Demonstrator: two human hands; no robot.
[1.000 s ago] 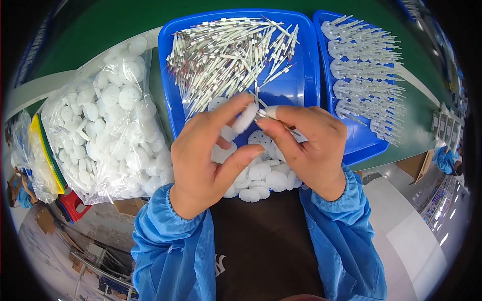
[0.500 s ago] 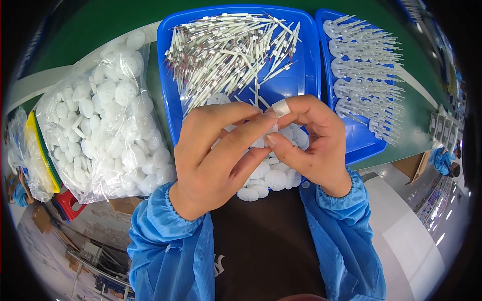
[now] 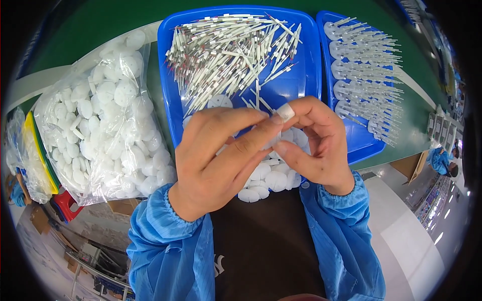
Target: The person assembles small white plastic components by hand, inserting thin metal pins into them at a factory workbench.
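Two-handed fingertip pinch on a small white plastic piece [image 3: 273,141].
The piece sits between the left hand [image 3: 213,163] and right hand [image 3: 321,145], touching both; neither is nearer. Fingers conceal its long axis. Loose round white plastic discs [image 3: 275,179] lie below; thin off-white rods [image 3: 211,65] lie beyond the hands, in the rectangular blue plastic tray [image 3: 315,60].

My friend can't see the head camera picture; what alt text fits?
A person's left hand and right hand meet around a mostly hidden white piece, above a blue tray of thin pale sticks and white discs. A clear bag lies left; a second blue tray sits right.
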